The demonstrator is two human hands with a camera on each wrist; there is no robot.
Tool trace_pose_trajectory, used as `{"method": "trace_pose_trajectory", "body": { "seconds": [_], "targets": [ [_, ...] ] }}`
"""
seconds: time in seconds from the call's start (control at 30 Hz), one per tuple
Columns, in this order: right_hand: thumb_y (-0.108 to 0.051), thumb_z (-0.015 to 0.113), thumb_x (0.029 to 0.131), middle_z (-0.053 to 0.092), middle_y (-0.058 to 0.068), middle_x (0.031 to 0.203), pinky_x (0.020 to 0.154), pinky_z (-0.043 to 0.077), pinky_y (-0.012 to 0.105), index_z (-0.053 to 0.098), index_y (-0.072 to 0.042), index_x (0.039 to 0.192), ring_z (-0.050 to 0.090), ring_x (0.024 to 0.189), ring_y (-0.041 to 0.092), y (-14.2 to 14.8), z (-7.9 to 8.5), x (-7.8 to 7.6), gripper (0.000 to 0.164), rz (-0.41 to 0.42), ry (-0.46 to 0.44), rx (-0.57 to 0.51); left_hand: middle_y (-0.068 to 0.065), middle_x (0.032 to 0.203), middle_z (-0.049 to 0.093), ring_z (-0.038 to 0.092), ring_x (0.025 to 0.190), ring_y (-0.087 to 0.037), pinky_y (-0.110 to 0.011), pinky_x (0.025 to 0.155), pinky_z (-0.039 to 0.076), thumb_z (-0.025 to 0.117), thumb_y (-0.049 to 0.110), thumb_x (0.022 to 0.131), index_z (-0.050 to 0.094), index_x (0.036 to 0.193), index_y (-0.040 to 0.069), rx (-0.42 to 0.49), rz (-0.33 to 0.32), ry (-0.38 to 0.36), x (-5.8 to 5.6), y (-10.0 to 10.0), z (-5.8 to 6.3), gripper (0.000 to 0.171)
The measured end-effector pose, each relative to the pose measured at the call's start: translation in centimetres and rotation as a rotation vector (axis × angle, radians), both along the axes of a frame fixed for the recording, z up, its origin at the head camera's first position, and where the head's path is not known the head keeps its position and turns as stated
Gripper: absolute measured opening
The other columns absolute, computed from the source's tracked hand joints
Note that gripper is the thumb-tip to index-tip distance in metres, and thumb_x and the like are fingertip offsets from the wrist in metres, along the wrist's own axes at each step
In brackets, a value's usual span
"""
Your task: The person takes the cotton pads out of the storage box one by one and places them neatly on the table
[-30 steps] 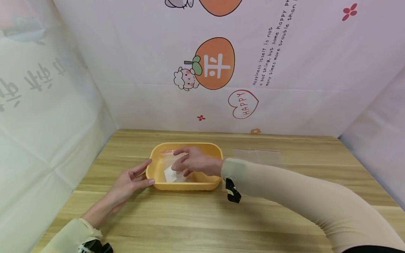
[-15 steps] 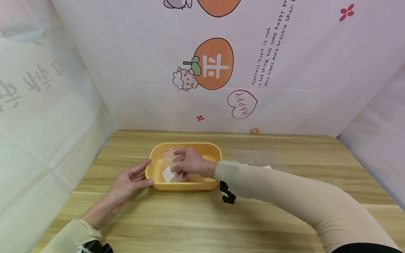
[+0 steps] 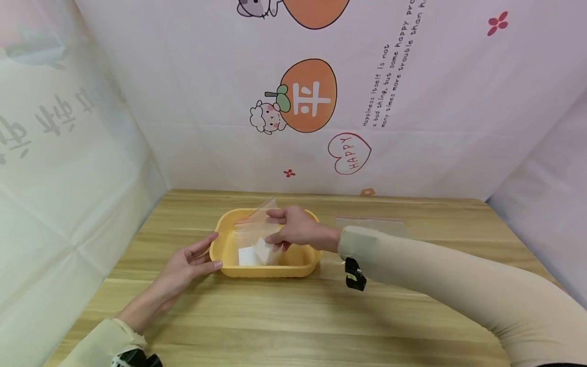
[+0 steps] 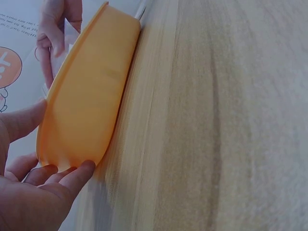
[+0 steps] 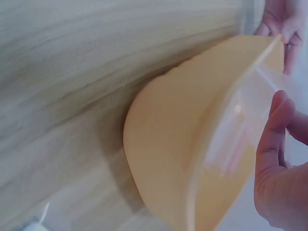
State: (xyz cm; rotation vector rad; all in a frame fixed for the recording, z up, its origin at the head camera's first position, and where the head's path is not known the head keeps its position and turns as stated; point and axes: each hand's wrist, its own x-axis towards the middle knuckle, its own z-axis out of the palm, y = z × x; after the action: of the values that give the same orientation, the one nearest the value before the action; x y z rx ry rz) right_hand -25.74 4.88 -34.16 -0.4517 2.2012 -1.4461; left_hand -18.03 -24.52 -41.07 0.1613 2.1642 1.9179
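Observation:
In the head view, a yellow plastic basin (image 3: 270, 272) stands on the wooden table. My left hand (image 3: 181, 265) holds its left end, thumb near the front corner and fingers along the end wall; the left wrist view shows the fingertips (image 4: 86, 166) against the outer wall. Over the basin, my right hand (image 3: 295, 227) pinches a clear zip-lock bag (image 3: 263, 213) with a white piece (image 3: 264, 251) inside it. Its upper edge rises above the basin's back rim. Below and left of it, another white square (image 3: 247, 256) lies in the basin under clear film with a red zip line.
Another clear zip-lock bag (image 3: 371, 224) lies flat on the table right of the basin, partly hidden by my right sleeve (image 3: 412, 250). A printed white cloth (image 3: 220, 127) hangs behind the table, with more white cloth on both sides.
My right hand first reaches down into the basin with spread fingers, then closes on a bag and lifts it up and to the right. The left hand stays at the basin's end.

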Motion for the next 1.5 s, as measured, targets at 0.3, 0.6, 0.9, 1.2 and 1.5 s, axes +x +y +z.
{"method": "trace_pose_trajectory", "body": {
  "seconds": [0.3, 0.6, 0.9, 1.2, 1.5],
  "targets": [
    [0.004, 0.079, 0.092, 0.052, 0.015, 0.156, 0.066, 0.063, 0.03, 0.039, 0.0, 0.161, 0.069, 0.063, 0.016, 3.3, 2.7, 0.5, 0.079, -0.029, 0.003, -0.09, -0.02, 0.172, 0.018, 0.034, 0.15, -0.042, -0.025, 0.106, 0.046, 0.077, 0.015, 0.098, 0.027, 0.166, 0.004, -0.01, 0.004, 0.004, 0.2, -0.1, 0.0, 0.085],
    [0.002, 0.078, 0.093, 0.048, 0.012, 0.16, 0.066, 0.062, 0.03, 0.038, -0.003, 0.162, 0.071, 0.07, 0.018, 8.7, 4.5, 2.5, 0.08, -0.079, 0.028, -0.174, -0.019, 0.172, 0.02, 0.035, 0.15, -0.04, -0.025, 0.106, 0.046, 0.078, 0.014, 0.098, 0.029, 0.166, 0.007, -0.016, 0.018, -0.008, -0.1, 0.0, 0.0, 0.084],
    [-0.002, 0.081, 0.092, 0.042, 0.017, 0.162, 0.065, 0.063, 0.033, 0.036, 0.001, 0.162, 0.07, 0.069, 0.019, 13.6, 3.2, 6.9, 0.083, -0.09, 0.087, -0.187, -0.019, 0.172, 0.019, 0.035, 0.15, -0.041, -0.024, 0.106, 0.046, 0.077, 0.014, 0.098, 0.029, 0.166, 0.006, -0.026, 0.02, -0.004, -0.1, 0.0, -0.2, 0.084],
    [-0.005, 0.08, 0.093, 0.041, 0.02, 0.162, 0.063, 0.061, 0.03, 0.031, 0.003, 0.163, 0.068, 0.066, 0.017, 17.4, 0.1, 11.4, 0.086, -0.095, 0.063, -0.244, -0.018, 0.172, 0.02, 0.036, 0.149, -0.04, -0.025, 0.107, 0.045, 0.078, 0.015, 0.097, 0.03, 0.166, 0.007, -0.026, 0.022, -0.003, -0.1, 0.1, 0.0, 0.084],
    [-0.006, 0.076, 0.096, 0.032, 0.03, 0.163, 0.061, 0.059, 0.029, 0.023, 0.009, 0.163, 0.066, 0.065, 0.016, 20.2, -4.0, 13.3, 0.086, -0.079, -0.018, -0.253, -0.018, 0.172, 0.02, 0.036, 0.15, -0.04, -0.025, 0.107, 0.045, 0.078, 0.015, 0.097, 0.03, 0.166, 0.007, -0.019, 0.027, 0.001, -0.1, 0.1, -0.2, 0.084]
  ]
}}
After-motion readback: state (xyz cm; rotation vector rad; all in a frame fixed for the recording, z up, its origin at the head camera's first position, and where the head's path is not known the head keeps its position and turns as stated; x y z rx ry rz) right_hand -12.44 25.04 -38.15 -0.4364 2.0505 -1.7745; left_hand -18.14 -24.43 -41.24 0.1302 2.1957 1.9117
